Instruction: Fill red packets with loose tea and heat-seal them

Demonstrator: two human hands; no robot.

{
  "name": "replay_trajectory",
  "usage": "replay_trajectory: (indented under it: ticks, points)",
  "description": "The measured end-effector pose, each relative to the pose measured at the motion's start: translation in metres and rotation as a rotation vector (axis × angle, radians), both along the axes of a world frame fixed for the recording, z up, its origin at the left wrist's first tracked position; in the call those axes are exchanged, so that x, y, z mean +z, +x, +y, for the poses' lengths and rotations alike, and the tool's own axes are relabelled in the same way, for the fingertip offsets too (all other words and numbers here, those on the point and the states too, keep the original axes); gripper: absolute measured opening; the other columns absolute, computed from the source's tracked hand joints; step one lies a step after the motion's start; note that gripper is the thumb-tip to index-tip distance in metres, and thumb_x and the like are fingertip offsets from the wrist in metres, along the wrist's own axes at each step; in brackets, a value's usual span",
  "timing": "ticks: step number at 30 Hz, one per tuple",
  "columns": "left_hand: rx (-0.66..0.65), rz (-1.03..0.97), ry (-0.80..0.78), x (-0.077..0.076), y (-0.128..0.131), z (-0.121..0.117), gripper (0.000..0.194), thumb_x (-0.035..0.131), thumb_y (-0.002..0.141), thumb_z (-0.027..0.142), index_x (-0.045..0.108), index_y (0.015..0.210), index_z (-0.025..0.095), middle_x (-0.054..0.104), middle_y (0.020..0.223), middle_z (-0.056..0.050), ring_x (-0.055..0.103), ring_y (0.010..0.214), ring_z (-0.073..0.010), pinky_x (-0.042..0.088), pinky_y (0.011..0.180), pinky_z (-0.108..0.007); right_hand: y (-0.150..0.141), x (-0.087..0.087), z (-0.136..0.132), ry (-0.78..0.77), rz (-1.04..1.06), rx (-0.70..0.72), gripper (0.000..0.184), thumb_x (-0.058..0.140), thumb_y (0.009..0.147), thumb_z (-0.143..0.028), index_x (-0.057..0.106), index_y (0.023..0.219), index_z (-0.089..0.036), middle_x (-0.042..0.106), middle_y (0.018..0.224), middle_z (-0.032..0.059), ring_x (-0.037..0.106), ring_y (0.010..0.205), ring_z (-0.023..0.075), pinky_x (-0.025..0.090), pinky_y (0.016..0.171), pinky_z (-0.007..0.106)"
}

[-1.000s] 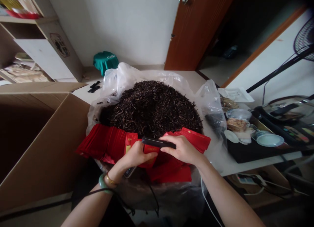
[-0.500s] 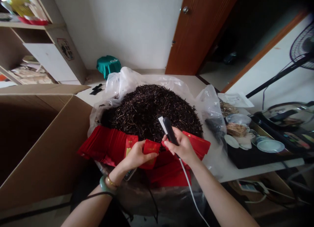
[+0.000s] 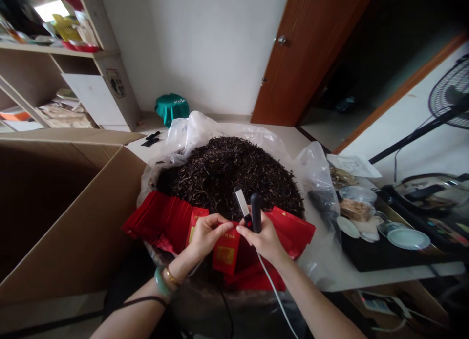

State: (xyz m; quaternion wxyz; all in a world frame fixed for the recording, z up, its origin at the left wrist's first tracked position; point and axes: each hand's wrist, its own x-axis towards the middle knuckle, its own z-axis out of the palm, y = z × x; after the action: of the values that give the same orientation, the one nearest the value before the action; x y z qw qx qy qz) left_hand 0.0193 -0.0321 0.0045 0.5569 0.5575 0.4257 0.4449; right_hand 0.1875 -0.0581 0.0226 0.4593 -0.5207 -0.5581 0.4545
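A red packet (image 3: 226, 255) with gold print hangs upright by its top edge, pinched between the thumb and fingers of my left hand (image 3: 204, 235). My right hand (image 3: 266, 239) is closed around a black, corded, tongs-like heat sealer (image 3: 255, 213), its two arms apart and pointing away from me. The right thumb and finger also meet at the packet's upper right corner. A packed row of red packets (image 3: 161, 221) lies left of my hands; more red packets (image 3: 293, 227) lie to the right. Behind is a heap of dark dried tea leaves (image 3: 234, 165).
Clear plastic sheeting (image 3: 194, 129) surrounds the heap. An open cardboard box (image 3: 91, 207) stands left. At right, a black tray (image 3: 366, 253) carries dishes and a lidded tub (image 3: 353, 207). A white cord (image 3: 273, 285) trails from the sealer toward me.
My left hand has shifted to the packet's top edge, and the packet's lower gold panel now shows. My right hand has moved in to meet it, with the sealer turned more upright. The view has shifted slightly.
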Motion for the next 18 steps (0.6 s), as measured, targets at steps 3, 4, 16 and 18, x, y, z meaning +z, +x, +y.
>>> replay_trajectory:
  ticks: [3,4,16,18]
  points:
    - [-0.010,0.039,0.007,0.000,0.000,0.000,0.047,0.065,0.071,0.059,0.062,0.059,0.014,0.057,0.053,0.000,0.047,0.050,-0.0101,0.037,0.047,-0.020,-0.001,-0.002,0.000,-0.029,0.044,-0.010,0.029,0.068,0.074,-0.038,0.051,0.089,-0.021,0.056,0.066,-0.0044,0.043,0.042,0.0069,0.036,0.039,0.021]
    - [-0.014,0.064,0.013,0.000,-0.001,0.000,0.049,0.063,0.073,0.060,0.061,0.058,0.014,0.055,0.051,0.001,0.045,0.049,-0.0094,0.035,0.046,-0.020,-0.001,-0.002,0.001,-0.039,0.061,-0.012,0.030,0.068,0.074,-0.038,0.050,0.090,-0.022,0.055,0.065,-0.0051,0.043,0.041,0.0066,0.036,0.038,0.021]
    - [0.560,-0.123,0.014,0.010,-0.038,0.023,0.050,0.066,0.073,0.049,0.066,0.111,0.017,0.070,0.081,-0.002,0.056,0.055,-0.0100,0.045,0.051,-0.020,0.015,0.010,0.009,-0.136,0.006,0.010,0.039,0.064,0.074,-0.048,0.046,0.095,-0.020,0.050,0.057,-0.0090,0.043,0.041,0.0071,0.035,0.035,0.018]
    - [0.605,-0.200,0.001,0.011,-0.045,0.028,0.055,0.068,0.073,0.047,0.063,0.117,0.015,0.069,0.080,-0.003,0.055,0.053,-0.0086,0.046,0.051,-0.020,0.017,0.013,0.009,-0.135,-0.007,0.015,0.040,0.064,0.074,-0.050,0.048,0.095,-0.020,0.049,0.055,-0.0093,0.042,0.039,0.0068,0.034,0.035,0.018]
